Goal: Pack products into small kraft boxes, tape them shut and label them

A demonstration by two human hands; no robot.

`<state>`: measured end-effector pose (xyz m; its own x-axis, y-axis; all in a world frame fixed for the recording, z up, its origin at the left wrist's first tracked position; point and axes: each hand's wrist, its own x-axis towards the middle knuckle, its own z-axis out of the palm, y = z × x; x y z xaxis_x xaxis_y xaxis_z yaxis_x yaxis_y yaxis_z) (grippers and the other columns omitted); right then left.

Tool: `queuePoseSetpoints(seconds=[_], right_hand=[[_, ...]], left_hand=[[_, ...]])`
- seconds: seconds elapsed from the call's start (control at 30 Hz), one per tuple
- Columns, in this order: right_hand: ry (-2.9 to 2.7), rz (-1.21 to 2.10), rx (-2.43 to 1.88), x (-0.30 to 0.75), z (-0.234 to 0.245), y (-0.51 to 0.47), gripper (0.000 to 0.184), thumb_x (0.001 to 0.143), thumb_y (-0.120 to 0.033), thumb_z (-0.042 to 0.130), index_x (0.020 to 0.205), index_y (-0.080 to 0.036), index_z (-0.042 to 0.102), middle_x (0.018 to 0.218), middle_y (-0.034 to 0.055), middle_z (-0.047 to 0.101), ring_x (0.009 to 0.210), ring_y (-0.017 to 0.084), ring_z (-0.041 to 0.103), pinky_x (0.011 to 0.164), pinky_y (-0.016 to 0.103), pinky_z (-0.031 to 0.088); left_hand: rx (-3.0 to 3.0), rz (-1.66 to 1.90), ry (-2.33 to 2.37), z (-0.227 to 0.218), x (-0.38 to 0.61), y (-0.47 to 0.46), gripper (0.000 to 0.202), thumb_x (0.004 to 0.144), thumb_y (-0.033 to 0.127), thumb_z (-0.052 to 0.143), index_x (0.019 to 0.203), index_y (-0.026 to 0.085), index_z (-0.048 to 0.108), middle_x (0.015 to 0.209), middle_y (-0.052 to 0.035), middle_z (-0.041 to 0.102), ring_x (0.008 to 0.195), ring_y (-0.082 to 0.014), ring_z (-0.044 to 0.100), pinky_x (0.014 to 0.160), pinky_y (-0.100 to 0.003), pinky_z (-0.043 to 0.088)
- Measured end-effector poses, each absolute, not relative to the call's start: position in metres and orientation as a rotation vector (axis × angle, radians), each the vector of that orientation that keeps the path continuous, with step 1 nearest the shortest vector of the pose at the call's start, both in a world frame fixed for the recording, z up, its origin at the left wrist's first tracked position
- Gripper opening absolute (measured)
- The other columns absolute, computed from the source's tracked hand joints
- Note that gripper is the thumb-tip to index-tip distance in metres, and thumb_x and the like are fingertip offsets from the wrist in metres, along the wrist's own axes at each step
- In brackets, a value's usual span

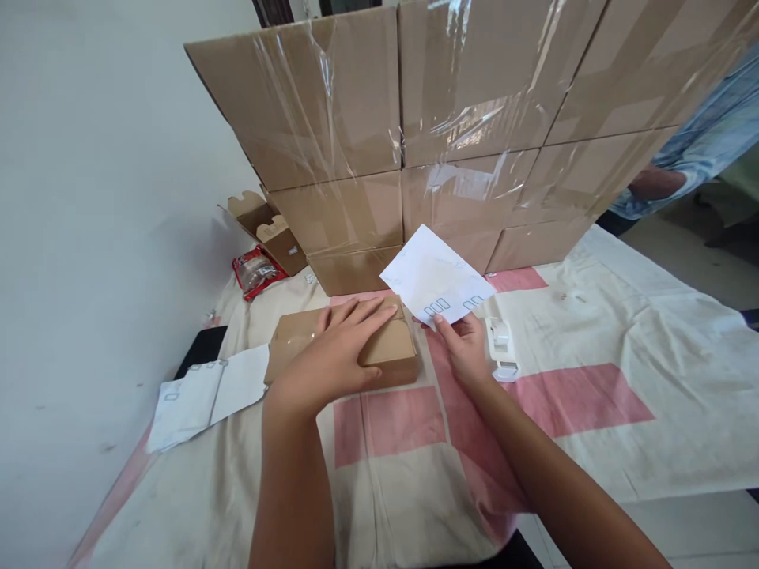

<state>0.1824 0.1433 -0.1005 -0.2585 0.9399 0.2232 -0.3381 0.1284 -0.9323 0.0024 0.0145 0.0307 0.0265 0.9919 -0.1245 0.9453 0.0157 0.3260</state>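
A small brown cardboard box [388,356] lies closed on the cloth in front of me. My left hand [341,348] rests flat across its top, fingers stretched out and spread. Between thumb and fingers, my right hand [462,344] pinches a white paper sheet [436,273] with blue outlined shapes along its lower edge. The sheet is held tilted, just right of the box and partly above its corner. Close beside my right hand stands a white tape dispenser [501,348].
Behind the box rises a stack of large taped cartons [344,213]. At left are folded white papers [207,395], a black flat object [202,349], a red packet [258,273] and an open carton [273,229]. A person's sleeve [711,134] shows at right.
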Motion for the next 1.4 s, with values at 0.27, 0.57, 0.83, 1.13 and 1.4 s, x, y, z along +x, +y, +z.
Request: queuePoseSetpoints(seconds=[0.27, 0.57, 0.83, 1.13, 1.4], right_hand=[[-1.323, 1.428, -0.614, 0.180, -0.099, 0.138, 0.027, 0.090, -0.046, 0.072, 0.107, -0.025, 0.071, 0.104, 0.0052, 0.079, 0.093, 0.025, 0.078, 0.085, 0.042, 0.062], [-1.300, 1.444, -0.562, 0.182, -0.091, 0.134, 0.025, 0.091, -0.044, 0.071, 0.105, -0.024, 0.070, 0.103, 0.0062, 0.079, 0.088, 0.026, 0.079, 0.081, 0.042, 0.064], [-1.275, 1.436, -0.631, 0.185, -0.094, 0.129, 0.031, 0.087, -0.050, 0.073, 0.106, -0.025, 0.072, 0.104, 0.0064, 0.080, 0.098, 0.026, 0.075, 0.090, 0.044, 0.063], [-1.232, 1.495, -0.585, 0.191, -0.105, 0.131, 0.037, 0.093, -0.057, 0.062, 0.105, -0.025, 0.075, 0.109, 0.0057, 0.078, 0.105, 0.028, 0.072, 0.098, 0.046, 0.059], [-1.286, 1.345, -0.717, 0.190, -0.091, 0.123, 0.039, 0.093, -0.060, 0.058, 0.096, -0.024, 0.073, 0.097, 0.0053, 0.076, 0.101, 0.027, 0.069, 0.094, 0.042, 0.056]], left_hand=[[1.884, 0.214, 2.035, 0.028, 0.003, 0.020, 0.082, 0.088, 0.022, 0.055, 0.162, 0.039, 0.024, 0.174, 0.0033, 0.012, 0.161, -0.0297, 0.001, 0.127, -0.064, 0.006], [1.992, 0.483, 2.067, 0.029, 0.018, 0.024, 0.064, 0.092, 0.048, 0.062, 0.151, 0.032, 0.045, 0.164, -0.0061, 0.041, 0.154, -0.0337, 0.030, 0.127, -0.063, 0.007], [2.164, 0.713, 2.207, 0.026, 0.061, 0.047, 0.049, 0.092, 0.040, 0.067, 0.138, 0.029, 0.054, 0.136, -0.0065, 0.062, 0.125, -0.0277, 0.056, 0.119, -0.050, 0.028], [2.276, 0.628, 2.116, 0.020, 0.071, 0.058, 0.051, 0.098, 0.032, 0.057, 0.148, 0.029, 0.046, 0.139, -0.0046, 0.063, 0.127, -0.0254, 0.056, 0.122, -0.050, 0.021], [2.265, 0.773, 2.173, 0.018, 0.076, 0.057, 0.042, 0.095, 0.032, 0.062, 0.134, 0.022, 0.051, 0.140, -0.0088, 0.059, 0.125, -0.0259, 0.056, 0.116, -0.044, 0.029]])
